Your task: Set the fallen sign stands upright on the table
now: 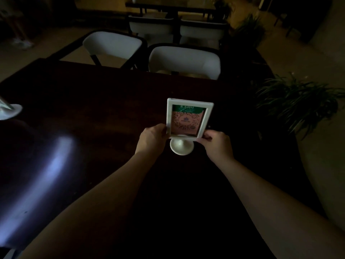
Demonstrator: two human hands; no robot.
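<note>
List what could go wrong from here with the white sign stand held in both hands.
1. The white-framed sign stand with a round base is pinched only at its lower corners by the left hand and right hand; letting go while it leans could topple it.
2. The dark wooden table is dimly lit, so whether the base sits flat is hard to judge.

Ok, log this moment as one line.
left hand: grip on white-framed sign stand, lower left | right hand: grip, lower right | stand: upright | round base: over dark wooden table, contact unclear
</note>
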